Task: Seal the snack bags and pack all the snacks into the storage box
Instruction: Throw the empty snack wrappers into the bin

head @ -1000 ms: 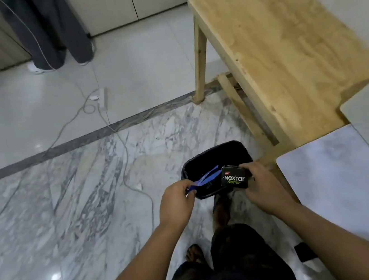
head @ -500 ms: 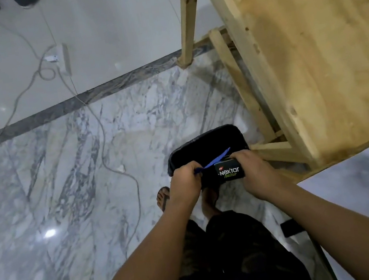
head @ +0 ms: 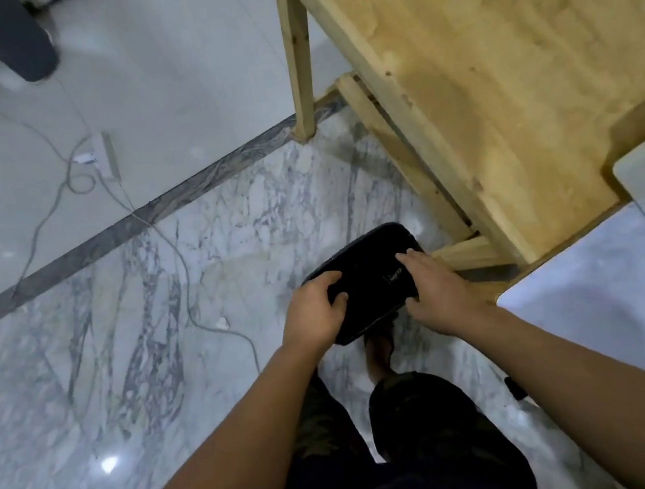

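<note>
A black storage box (head: 361,263) hangs above the marble floor, in front of my legs. My left hand (head: 314,316) grips its near left rim, fingers curled over the edge. My right hand (head: 435,290) holds the right side, with the fingers spread on top and the thumb at the near edge. A black snack pack (head: 393,276) with a faint label lies in the box, right beside my right fingers. The box's inside is dark and nothing else in it can be made out. No blue clip is in sight.
A wooden table (head: 496,75) stands to the right, one leg (head: 297,65) on the floor seam. A white counter (head: 608,287) lies at the near right. A power strip (head: 107,154) and cable (head: 171,244) trail across the floor. Another person's legs (head: 15,43) stand far left.
Earlier my left hand held a blue clip and my right a Nextar snack pack over the box. Now both hands grip the box, the pack lies inside and the clip is gone from view.
</note>
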